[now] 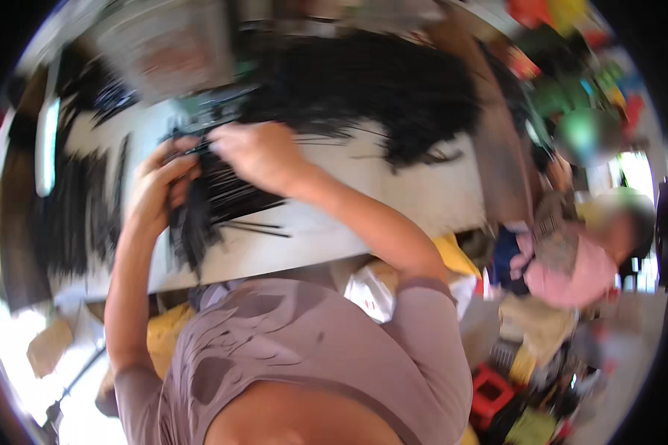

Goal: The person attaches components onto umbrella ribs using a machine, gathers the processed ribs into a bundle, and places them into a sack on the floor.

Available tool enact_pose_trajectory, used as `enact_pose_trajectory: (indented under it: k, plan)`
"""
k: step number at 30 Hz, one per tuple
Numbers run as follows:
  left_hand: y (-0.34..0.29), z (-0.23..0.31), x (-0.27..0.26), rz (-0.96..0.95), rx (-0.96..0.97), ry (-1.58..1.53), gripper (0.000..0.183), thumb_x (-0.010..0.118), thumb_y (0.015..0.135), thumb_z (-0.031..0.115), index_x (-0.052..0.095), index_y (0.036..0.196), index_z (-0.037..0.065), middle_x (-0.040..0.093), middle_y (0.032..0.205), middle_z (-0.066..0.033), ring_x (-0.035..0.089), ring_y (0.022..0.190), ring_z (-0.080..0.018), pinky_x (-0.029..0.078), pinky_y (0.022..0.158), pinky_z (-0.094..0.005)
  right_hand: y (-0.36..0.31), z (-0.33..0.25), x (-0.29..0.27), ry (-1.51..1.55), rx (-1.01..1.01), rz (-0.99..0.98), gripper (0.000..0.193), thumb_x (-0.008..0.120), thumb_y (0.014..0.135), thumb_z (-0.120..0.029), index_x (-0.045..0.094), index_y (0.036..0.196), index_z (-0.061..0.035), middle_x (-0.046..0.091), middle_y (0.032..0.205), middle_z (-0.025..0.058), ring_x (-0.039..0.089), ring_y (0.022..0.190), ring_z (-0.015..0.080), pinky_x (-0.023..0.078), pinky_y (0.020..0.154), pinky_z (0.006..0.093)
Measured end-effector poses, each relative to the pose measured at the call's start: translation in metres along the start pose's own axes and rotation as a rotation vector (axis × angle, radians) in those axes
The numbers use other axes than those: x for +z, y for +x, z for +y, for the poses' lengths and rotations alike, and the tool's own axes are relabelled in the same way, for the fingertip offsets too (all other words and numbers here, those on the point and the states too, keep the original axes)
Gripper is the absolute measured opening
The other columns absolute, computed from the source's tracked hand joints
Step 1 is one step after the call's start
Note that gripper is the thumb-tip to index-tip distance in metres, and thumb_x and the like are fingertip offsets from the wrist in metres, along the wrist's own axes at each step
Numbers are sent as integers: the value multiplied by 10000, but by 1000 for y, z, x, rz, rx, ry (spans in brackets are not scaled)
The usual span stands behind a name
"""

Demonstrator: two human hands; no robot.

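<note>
My left hand [163, 178] is closed around the upper part of a bundle of thin black strips [191, 230], whose loose ends hang toward the table's near edge. Close beside it, my right hand [263, 156] has its fingers pinched together at the top of the bundle; motion blur hides what they hold. More thin black strips [237, 189] lie side by side on the white table [334, 215] under my right wrist. Just beyond my fingers is a blurred greenish metal piece [211, 104].
A large heap of black strips [364, 81] covers the far right of the table. Another row of strips [82, 208] lies at the left. A cloudy plastic bin [163, 55] stands at the back. To the right are a person in pink [571, 267] and a red plastic stool [491, 397].
</note>
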State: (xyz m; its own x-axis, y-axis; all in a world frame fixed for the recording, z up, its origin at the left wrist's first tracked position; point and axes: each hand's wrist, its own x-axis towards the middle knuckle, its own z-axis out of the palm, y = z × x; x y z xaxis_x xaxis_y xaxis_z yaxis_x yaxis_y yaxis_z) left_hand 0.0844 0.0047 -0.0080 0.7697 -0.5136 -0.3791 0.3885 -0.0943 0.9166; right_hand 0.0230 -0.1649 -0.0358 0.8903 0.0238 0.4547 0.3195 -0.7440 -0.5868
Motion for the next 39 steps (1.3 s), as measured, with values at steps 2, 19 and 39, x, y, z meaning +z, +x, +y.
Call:
enact_pose_trajectory:
  k: [2, 19, 39]
  plan:
    - [6, 5, 5, -31, 23, 18, 264, 548, 762, 51, 541, 1025, 52, 535, 667, -38, 345, 406, -21, 227, 352, -156, 2, 26, 9, 297, 159, 32, 209, 549, 812, -175, 581, 913, 5, 538, 607, 40, 521, 517, 147, 403, 462, 290]
    - [12, 0, 5, -23, 33, -222, 329, 536, 766, 41, 529, 1095, 49, 514, 635, -31, 354, 381, -23, 248, 326, -157, 30, 9, -2, 962, 664, -79, 251, 560, 830, -198, 580, 899, 43, 437, 581, -34, 323, 438, 9, 234, 377, 155]
    - [19, -5, 5, -27, 50, -231, 326, 532, 761, 37, 533, 1086, 40, 509, 621, -24, 357, 371, -24, 250, 305, -167, 33, 13, 3, 942, 648, -69, 222, 560, 829, -183, 572, 865, 36, 439, 582, -29, 314, 427, 12, 232, 364, 153]
